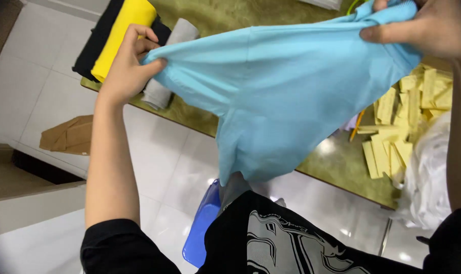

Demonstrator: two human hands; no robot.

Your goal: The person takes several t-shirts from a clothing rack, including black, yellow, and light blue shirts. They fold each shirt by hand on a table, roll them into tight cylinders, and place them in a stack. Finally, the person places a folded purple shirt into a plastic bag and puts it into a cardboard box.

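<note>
- Left hand (126, 68) has its grip closed on one edge of the light blue garment (286, 86), thumb on top, fingers curled behind the cloth.
- Right hand (433, 28) is up at the top right from where I'm watching, grip pinched shut on the bunched far end of the same garment.
- So the garment is stretched between both hands, up in the air over the near edge of the bench (337, 162), with its lower part hanging down toward my lap.
- Behind the left hand there's a folded yellow cloth (121, 33) lying on a black one (96, 43), and a rolled grey cloth (164, 86) just beside them.
- Under the right arm: a pile of yellow paper strips (393, 132) and some white plastic wrap (431, 177).
- Blue plastic stool (202, 223) sits on the tiled floor by my knees.
</note>
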